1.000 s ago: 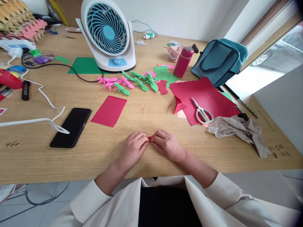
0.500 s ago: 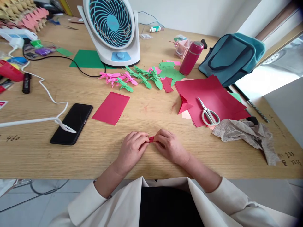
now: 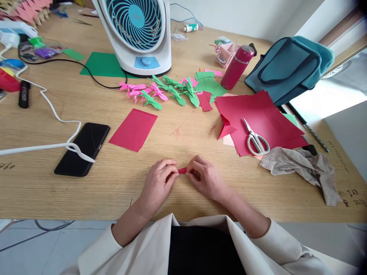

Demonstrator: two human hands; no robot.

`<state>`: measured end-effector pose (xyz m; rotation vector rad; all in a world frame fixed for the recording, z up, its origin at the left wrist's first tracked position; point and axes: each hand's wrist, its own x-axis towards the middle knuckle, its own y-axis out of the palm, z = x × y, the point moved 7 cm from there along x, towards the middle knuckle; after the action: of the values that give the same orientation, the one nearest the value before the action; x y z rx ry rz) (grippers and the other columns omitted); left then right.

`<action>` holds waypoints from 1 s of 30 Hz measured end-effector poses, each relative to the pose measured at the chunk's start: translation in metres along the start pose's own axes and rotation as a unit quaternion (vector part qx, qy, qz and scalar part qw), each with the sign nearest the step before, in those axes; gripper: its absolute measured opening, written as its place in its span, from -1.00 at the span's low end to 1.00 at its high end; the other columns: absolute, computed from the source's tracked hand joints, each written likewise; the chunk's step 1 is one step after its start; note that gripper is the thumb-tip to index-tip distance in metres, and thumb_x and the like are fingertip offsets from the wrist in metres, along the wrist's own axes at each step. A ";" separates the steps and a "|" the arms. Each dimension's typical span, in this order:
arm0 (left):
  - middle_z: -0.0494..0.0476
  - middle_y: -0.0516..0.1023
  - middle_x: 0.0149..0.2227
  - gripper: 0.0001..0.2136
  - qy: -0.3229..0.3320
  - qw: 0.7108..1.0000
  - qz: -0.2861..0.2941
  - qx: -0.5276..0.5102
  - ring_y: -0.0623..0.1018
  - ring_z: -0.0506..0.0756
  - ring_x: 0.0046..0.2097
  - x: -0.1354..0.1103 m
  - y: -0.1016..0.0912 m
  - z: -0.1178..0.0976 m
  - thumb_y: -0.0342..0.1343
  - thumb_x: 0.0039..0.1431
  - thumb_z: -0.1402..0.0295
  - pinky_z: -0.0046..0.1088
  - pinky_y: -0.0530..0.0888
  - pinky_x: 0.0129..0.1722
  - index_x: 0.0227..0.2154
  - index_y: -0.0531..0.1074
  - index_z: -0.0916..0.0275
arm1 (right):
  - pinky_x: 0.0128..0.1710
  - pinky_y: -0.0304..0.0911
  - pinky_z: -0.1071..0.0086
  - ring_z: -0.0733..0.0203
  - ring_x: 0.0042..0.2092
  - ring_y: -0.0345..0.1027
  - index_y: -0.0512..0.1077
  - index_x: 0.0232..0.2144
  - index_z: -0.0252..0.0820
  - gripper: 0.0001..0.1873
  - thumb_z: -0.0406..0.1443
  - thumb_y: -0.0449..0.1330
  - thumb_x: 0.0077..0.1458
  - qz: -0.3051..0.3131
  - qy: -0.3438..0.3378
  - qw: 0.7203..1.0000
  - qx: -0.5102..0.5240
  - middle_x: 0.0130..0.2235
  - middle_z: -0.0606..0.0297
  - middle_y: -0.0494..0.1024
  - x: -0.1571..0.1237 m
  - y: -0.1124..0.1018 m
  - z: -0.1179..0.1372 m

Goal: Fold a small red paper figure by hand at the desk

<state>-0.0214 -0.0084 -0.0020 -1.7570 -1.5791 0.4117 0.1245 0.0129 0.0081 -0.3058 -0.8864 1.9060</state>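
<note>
A small, narrow piece of folded red paper (image 3: 182,170) spans the gap between my two hands, just above the table near its front edge. My left hand (image 3: 159,182) pinches its left end between thumb and fingertips. At the other end, my right hand (image 3: 208,179) grips it the same way, fingers curled. Both ends of the paper are hidden by my fingers. Beyond my left hand lies a stack of red paper sheets (image 3: 133,130). Folded pink paper figures (image 3: 137,91) and green paper figures (image 3: 174,91) are grouped farther back.
White-handled scissors (image 3: 257,142) rest on large red sheets (image 3: 255,110) at right, beside a crumpled cloth (image 3: 301,168). A phone (image 3: 83,149) lies left under a white cable (image 3: 43,146). Behind stand a fan (image 3: 146,63), a red flask (image 3: 237,68) and a teal bag (image 3: 289,70).
My head view has shifted slightly. The fingers of both hands have moved a little on the red paper, and slightly more of it shows between them.
</note>
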 end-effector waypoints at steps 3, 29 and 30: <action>0.13 0.51 -0.08 -0.89 -0.002 1.000 -0.004 -0.001 0.51 0.13 -0.02 -0.001 0.000 0.001 0.09 0.25 0.51 -0.23 0.46 0.02 -0.36 0.45 0.20 | -0.36 0.20 0.40 0.30 -0.37 0.24 0.33 -0.44 -0.17 -0.85 -0.48 0.15 0.12 0.004 0.007 1.000 0.005 -0.33 0.30 0.37 0.002 0.001 -0.001; 0.23 0.38 -0.09 -0.91 -0.020 0.999 -0.017 0.042 0.46 0.20 -0.01 0.001 -0.001 0.001 0.08 0.19 0.53 -0.12 0.47 0.02 -0.40 0.34 0.23 | -0.37 0.12 0.36 0.25 -0.36 0.24 0.28 -0.43 -0.14 -0.83 -0.49 0.14 0.05 0.020 0.054 0.998 -0.035 -0.35 0.32 0.39 0.009 0.008 -0.003; 0.23 0.38 -0.09 -0.90 -0.021 0.999 -0.018 0.042 0.46 0.20 0.00 0.001 -0.001 0.002 0.07 0.18 0.54 -0.12 0.47 0.02 -0.41 0.33 0.23 | -0.36 0.12 0.36 0.25 -0.36 0.24 0.28 -0.43 -0.14 -0.83 -0.49 0.14 0.05 0.020 0.055 0.998 -0.037 -0.34 0.32 0.39 0.009 0.008 -0.003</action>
<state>-0.0232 -0.0074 -0.0025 -1.6645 -1.5965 0.4923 0.1160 0.0199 0.0018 -0.4715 -0.8853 1.8769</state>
